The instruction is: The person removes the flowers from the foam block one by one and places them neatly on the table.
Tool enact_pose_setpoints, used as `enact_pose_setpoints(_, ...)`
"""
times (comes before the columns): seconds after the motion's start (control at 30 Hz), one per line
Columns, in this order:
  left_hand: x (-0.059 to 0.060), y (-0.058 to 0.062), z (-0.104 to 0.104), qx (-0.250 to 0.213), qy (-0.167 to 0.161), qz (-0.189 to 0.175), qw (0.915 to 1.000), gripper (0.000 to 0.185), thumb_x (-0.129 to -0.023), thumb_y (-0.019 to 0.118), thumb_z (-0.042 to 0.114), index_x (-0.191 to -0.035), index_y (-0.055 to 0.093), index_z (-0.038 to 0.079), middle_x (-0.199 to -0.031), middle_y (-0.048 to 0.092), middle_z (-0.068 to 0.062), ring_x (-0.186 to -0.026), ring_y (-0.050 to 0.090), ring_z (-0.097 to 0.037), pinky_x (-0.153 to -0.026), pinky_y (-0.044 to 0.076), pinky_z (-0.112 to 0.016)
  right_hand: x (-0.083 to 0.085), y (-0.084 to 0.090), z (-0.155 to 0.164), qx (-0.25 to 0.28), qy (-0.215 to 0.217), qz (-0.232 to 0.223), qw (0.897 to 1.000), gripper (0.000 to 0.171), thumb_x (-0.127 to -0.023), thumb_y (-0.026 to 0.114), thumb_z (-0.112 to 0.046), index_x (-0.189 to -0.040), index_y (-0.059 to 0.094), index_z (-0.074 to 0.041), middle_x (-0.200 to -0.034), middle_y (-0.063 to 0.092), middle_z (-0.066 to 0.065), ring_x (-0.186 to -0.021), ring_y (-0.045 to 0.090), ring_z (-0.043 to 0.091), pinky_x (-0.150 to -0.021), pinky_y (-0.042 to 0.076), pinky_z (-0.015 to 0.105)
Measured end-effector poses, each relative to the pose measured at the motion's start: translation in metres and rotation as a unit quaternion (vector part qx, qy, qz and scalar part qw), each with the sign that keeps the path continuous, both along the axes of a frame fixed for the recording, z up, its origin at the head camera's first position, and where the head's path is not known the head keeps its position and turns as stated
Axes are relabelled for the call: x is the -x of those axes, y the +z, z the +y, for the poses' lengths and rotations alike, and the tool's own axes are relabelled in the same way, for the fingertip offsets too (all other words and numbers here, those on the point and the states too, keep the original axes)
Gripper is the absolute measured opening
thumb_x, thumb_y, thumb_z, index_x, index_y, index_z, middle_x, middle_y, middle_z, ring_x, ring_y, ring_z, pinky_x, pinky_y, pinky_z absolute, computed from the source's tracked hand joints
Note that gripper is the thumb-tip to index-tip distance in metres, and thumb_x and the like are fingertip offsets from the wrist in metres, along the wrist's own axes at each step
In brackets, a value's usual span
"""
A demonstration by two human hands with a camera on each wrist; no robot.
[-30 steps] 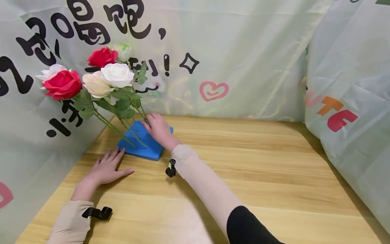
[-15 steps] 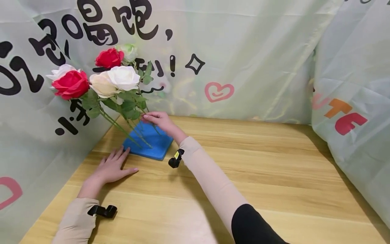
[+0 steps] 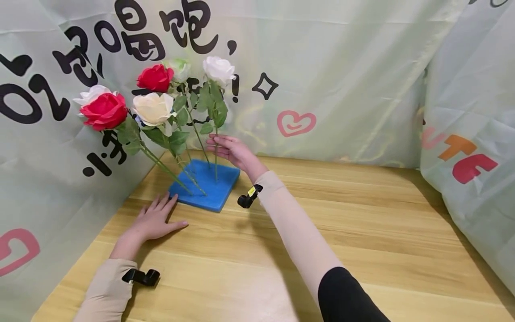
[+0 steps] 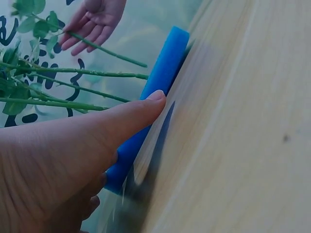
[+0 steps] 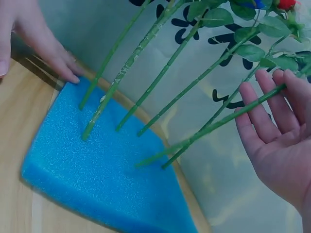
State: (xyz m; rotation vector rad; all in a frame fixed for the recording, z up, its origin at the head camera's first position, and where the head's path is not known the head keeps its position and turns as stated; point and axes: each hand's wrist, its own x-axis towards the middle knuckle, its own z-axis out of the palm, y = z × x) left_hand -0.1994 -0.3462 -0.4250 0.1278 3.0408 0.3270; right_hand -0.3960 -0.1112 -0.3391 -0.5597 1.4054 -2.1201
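A blue foam slab [image 3: 211, 197] lies on the table, with several artificial roses standing in it by their stems. My right hand [image 3: 237, 154] pinches the green stem of a white rose [image 3: 219, 71] between thumb and index finger, the other fingers extended. In the right wrist view this stem [image 5: 214, 127] slants across the fingers, its lower end at the foam. My left hand [image 3: 154, 223] is spread flat on the table, fingertips at the slab's near left corner. Left of the white rose are a cream rose [image 3: 153, 108] and two red roses [image 3: 103, 111].
Another white rose [image 3: 93, 95] and a greenish-white rose [image 3: 179, 70] are partly hidden behind the red ones. Printed cloth [image 3: 342, 80] hangs along the back and both sides of the wooden table [image 3: 342, 214]. Something blue [image 5: 252, 4] shows among the leaves in the right wrist view.
The white rose has swung right, away from the cream rose, and stands nearly upright. My right hand has moved right and up with its stem. The left hand stays against the slab.
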Motion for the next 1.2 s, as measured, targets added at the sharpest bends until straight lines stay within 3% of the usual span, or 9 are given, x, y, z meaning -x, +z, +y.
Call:
enact_pose_setpoints(0.07,0.0,0.001,0.0,-0.003,0.0,0.003,1.0,0.102,-0.085,0.053,0.071,-0.157,0.017,0.009,-0.162,0.01,-0.026,-0.146,0.009,-0.053,-0.107,0.01,-0.079,-0.002,0.0,0.004,0.006,-0.017,-0.021,1.0,0.04,-0.102,0.05,-0.011,-0.14,0.05,0.002,-0.139,0.053,0.021,-0.129,0.052,0.036,-0.115,0.036,0.046)
enact_pose_setpoints(0.2,-0.001,0.003,0.0,-0.006,-0.001,0.004,1.0,0.101,-0.085,0.053,0.071,-0.157,0.018,0.009,-0.162,0.011,-0.025,-0.146,0.008,-0.052,-0.107,0.01,-0.078,-0.009,-0.003,0.014,0.002,-0.039,-0.037,0.999,0.037,-0.101,0.051,-0.009,-0.136,0.054,0.002,-0.136,0.054,0.023,-0.103,0.072,0.025,-0.112,0.038,0.048)
enact_pose_setpoints(0.37,0.0,0.001,0.0,-0.003,-0.002,0.003,1.0,0.102,-0.085,0.052,0.073,-0.157,0.017,0.01,-0.162,0.01,-0.025,-0.147,0.008,-0.052,-0.107,0.01,-0.078,-0.023,-0.01,0.034,0.0,-0.045,-0.058,0.997,0.04,-0.101,0.05,-0.006,-0.139,0.049,0.004,-0.117,0.07,0.016,-0.081,0.074,0.014,-0.112,0.037,0.051)
enact_pose_setpoints(0.53,0.001,-0.002,-0.001,-0.009,0.0,0.01,0.9999,0.102,-0.085,0.054,0.072,-0.157,0.017,0.01,-0.162,0.01,-0.024,-0.147,0.008,-0.052,-0.108,0.009,-0.078,-0.039,-0.015,0.055,0.001,-0.041,-0.097,0.994,0.043,-0.1,0.051,-0.006,-0.142,0.045,0.003,-0.091,0.075,0.001,-0.08,0.074,0.016,-0.114,0.034,0.05)
enact_pose_setpoints(0.7,0.0,-0.001,-0.002,-0.009,0.0,0.004,0.9999,0.102,-0.085,0.054,0.071,-0.157,0.017,0.01,-0.162,0.01,-0.025,-0.146,0.008,-0.052,-0.107,0.009,-0.078,-0.057,-0.021,0.076,-0.005,-0.024,-0.132,0.991,0.03,-0.101,0.051,-0.008,-0.129,0.058,-0.005,-0.097,0.075,0.002,-0.084,0.074,0.016,-0.115,0.031,0.049)
enact_pose_setpoints(0.83,-0.001,0.002,0.0,-0.01,0.0,-0.002,1.0,0.101,-0.085,0.053,0.071,-0.157,0.016,0.01,-0.162,0.009,-0.024,-0.146,0.008,-0.052,-0.108,0.009,-0.078,-0.072,-0.027,0.091,-0.014,-0.008,-0.146,0.989,0.034,-0.101,0.051,-0.007,-0.135,0.054,-0.004,-0.098,0.076,0.002,-0.085,0.074,0.016,-0.113,0.034,0.046)
enact_pose_setpoints(0.97,-0.002,0.003,0.0,-0.011,-0.001,-0.002,0.9999,0.101,-0.086,0.053,0.071,-0.157,0.017,0.01,-0.162,0.01,-0.025,-0.146,0.008,-0.052,-0.108,0.009,-0.078,-0.087,-0.031,0.104,-0.025,-0.004,-0.148,0.989,0.038,-0.1,0.052,-0.006,-0.137,0.05,-0.002,-0.101,0.075,0.004,-0.086,0.074,0.017,-0.101,0.051,0.038)
enact_pose_setpoints(1.2,-0.002,0.003,0.0,-0.01,0.0,0.002,0.9999,0.101,-0.086,0.053,0.071,-0.157,0.018,0.009,-0.162,0.01,-0.025,-0.146,0.009,-0.053,-0.107,0.01,-0.078,-0.108,-0.033,0.129,-0.023,-0.024,-0.163,0.986,0.036,-0.099,0.053,-0.004,-0.134,0.052,-0.002,-0.098,0.076,0.003,-0.087,0.074,0.018,-0.105,0.046,0.04)
